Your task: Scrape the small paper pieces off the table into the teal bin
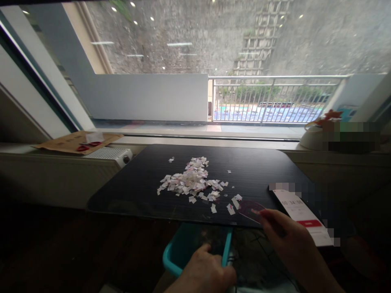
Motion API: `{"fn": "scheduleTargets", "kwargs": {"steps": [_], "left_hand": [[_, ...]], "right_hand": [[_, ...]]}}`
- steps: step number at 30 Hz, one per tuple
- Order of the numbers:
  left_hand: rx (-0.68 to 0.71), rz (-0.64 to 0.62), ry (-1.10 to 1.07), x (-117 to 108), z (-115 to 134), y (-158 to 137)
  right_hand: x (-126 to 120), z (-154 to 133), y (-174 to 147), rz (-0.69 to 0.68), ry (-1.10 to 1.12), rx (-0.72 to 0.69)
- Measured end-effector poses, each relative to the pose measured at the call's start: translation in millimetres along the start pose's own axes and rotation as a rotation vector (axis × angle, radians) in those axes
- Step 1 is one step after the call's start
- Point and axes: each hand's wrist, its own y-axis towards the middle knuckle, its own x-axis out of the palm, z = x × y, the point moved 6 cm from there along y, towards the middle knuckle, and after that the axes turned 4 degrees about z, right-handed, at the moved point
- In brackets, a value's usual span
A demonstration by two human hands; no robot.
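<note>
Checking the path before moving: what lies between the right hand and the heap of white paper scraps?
In the head view: the translucent purplish sheet held by the right hand, then a few loose white paper scraps on the black tabletop.

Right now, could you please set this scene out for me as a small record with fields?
Surface: dark table below a window
Main material: heap of small pale paper scraps, with loose pieces around it
Right hand: grip closed on the edge of a translucent disc, near loose scraps
Left hand: at the rim of a teal bin; how firm its grip is, unclear
Bin position: at the table's near edge, below the tabletop
Right side: lit phone showing timer-like digits
Far left: brown envelope under red-handled scissors
</note>
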Motion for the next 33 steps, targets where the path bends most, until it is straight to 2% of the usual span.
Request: {"fn": "scheduleTargets", "kwargs": {"steps": [7,12,19,26,30,33], "left_hand": [[0.082,-0.035,0.127,6.2,9.8,14.1],[0.191,-0.057,0.158,18.5,23.9,25.8],[0.242,-0.059,0.153,16.5,33.3,28.3],[0.217,-0.001,0.174,19.0,20.7,22.0],[0.093,-0.007,0.136,18.9,0.1,3.2],[-0.004,-0.007,0.017,14.5,-15.0,-13.2]], "right_hand": [[14.5,-3.2,1.5,-0.128,0.055,-0.058],[4.7,-0.1,-3.0,-0.069,0.015,-0.039],[5.1,-6.2,-15.6,-0.185,0.074,-0.183],[2.0,5.8,4.5,-0.011,0.053,-0.087],[8.5,18.9,18.9,-0.039,-0.016,-0.056],[9.1,21.0,23.1,-0.017,-0.043,-0.002]]}}
